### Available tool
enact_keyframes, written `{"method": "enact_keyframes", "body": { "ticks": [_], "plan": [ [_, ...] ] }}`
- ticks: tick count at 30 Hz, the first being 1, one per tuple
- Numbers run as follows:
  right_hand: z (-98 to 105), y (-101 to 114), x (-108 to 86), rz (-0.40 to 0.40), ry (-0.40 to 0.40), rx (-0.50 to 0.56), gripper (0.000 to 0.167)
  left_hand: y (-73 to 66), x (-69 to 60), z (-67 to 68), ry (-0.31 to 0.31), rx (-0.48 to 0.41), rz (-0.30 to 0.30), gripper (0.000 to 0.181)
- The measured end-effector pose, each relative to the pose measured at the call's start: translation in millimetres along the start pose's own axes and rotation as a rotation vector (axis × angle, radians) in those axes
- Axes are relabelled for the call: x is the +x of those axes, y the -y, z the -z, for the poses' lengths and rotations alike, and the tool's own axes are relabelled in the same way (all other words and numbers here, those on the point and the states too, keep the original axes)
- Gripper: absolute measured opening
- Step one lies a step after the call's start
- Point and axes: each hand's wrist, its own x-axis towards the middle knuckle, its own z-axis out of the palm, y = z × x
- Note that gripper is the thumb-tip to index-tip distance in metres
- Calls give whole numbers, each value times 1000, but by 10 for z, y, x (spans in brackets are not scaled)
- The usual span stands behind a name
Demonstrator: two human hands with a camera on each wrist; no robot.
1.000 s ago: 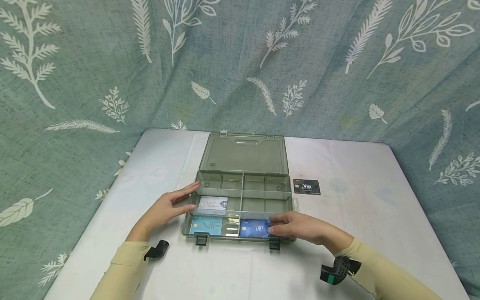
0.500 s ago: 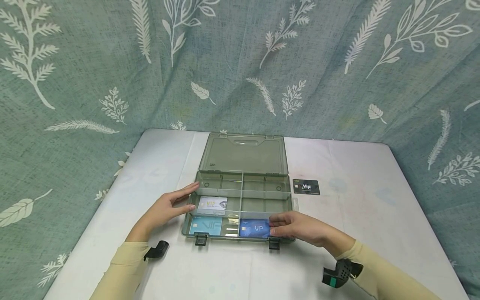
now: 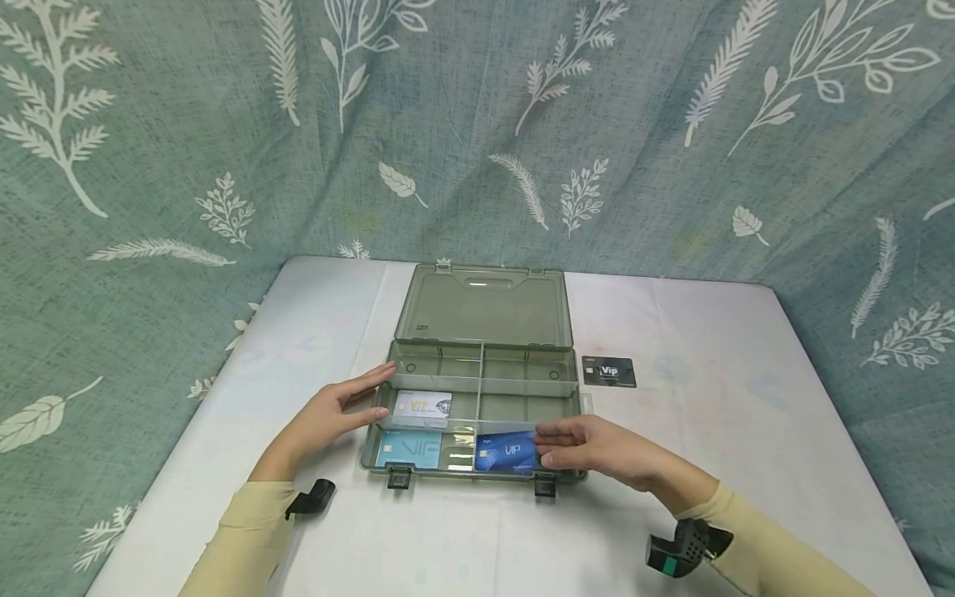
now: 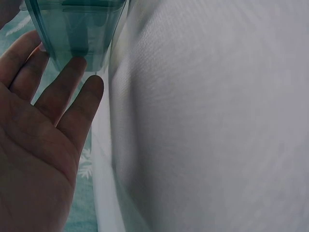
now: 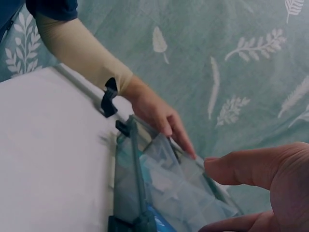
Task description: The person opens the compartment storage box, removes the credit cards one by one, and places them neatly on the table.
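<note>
A translucent grey-green divided box lies with its lid folded back. My left hand rests its fingertips on the box's left side; in the left wrist view, its fingers are extended against the wall. The front right compartment holds a dark blue VIP card, slightly tilted. My right hand is over that compartment's right end, fingers beside the card, thumb and fingers apart in the right wrist view. A light blue card lies front left, a white card in the compartment behind it.
A black VIP card lies on the white table to the right of the box. Two latches, the left one and the right one, stick out at the box's front edge. A patterned curtain hangs behind the table.
My right hand has shifted slightly right, and its fingers have spread a little from the blue card, which now looks more tilted. The left hand has stayed in place.
</note>
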Motion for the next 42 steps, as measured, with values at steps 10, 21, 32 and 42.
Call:
{"method": "enact_keyframes", "body": {
  "ticks": [10,21,32,42],
  "plan": [
    [-37,88,-17,39,6,-56,72,2,-10,-2,-1,-1,3,65],
    [-91,144,-48,70,27,-49,72,16,-15,6,0,-7,1,65],
    [-133,158,49,145,-25,-122,62,42,-13,1,2,-6,-8,65],
    [-157,98,233,160,-113,-112,50,29,-7,0,7,1,-10,65]
  ]
}}
